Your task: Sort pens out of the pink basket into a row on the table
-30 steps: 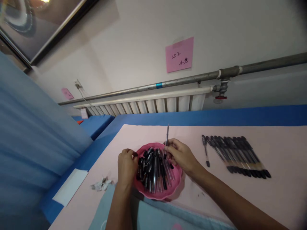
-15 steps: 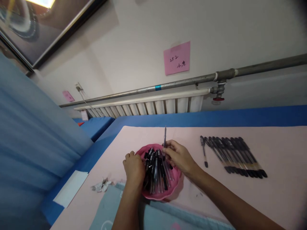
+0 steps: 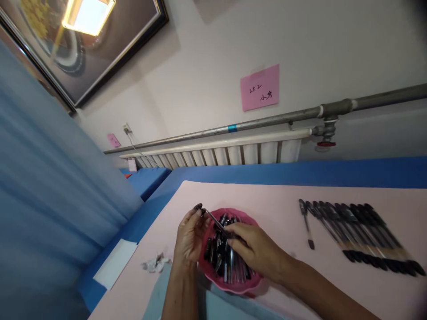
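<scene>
Between the fingertips of my left hand is a small black pen cap. My right hand grips a slim pen by its dark end, with the thin tip slanting up and left to the cap. Whether the tip is inside the cap I cannot tell. Both hands are over a pink scalloped bowl, the left at its left rim and the right across its right side. Loose black caps and clear pen barrels fill the bowl. My fingers partly hide them.
Several assembled black pens lie in a slanted row at right, with one pen slightly apart. Left of the bowl are crumpled paper and a white sheet. A radiator and pipe run behind the table; a blue curtain hangs at left.
The pen in my right hand has tilted from upright to slanting left. My left hand has turned and lifted, now showing a cap at its fingertips. The view has shifted slightly.
</scene>
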`<move>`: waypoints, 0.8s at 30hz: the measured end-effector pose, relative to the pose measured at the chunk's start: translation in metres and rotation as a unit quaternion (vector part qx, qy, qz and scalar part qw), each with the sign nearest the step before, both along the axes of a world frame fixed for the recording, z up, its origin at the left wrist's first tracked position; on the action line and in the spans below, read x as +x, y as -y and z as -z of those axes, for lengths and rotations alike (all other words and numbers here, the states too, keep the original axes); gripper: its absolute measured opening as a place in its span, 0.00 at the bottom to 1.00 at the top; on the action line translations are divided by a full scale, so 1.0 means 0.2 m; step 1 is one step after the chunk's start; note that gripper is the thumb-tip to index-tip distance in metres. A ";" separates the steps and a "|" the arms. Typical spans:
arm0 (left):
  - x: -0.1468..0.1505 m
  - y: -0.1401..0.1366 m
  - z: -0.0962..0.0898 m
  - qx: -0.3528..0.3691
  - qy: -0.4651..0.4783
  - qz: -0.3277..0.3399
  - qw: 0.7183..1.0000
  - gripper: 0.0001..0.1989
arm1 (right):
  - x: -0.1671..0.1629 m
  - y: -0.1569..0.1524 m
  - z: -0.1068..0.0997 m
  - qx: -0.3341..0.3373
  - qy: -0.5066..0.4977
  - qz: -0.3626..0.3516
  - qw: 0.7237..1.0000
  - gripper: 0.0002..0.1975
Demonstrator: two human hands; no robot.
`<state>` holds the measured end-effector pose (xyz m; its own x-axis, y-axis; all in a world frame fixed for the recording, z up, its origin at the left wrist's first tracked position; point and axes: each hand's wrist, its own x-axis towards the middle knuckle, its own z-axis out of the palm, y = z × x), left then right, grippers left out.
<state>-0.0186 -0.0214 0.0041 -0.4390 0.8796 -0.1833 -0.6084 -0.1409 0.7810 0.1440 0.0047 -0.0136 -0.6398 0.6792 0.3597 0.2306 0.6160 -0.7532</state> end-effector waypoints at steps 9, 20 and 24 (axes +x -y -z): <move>0.00 0.01 -0.01 -0.009 0.044 0.007 0.999 0.05 | 0.01 0.00 0.00 0.038 0.045 -0.001 0.998 0.09; -0.01 0.01 0.01 -0.001 -0.006 0.035 0.999 0.10 | 0.01 0.01 0.00 0.033 0.035 -0.002 0.999 0.09; -0.01 0.01 0.01 -0.021 -0.045 0.055 0.997 0.12 | 0.02 0.00 0.00 0.030 0.040 0.000 0.999 0.09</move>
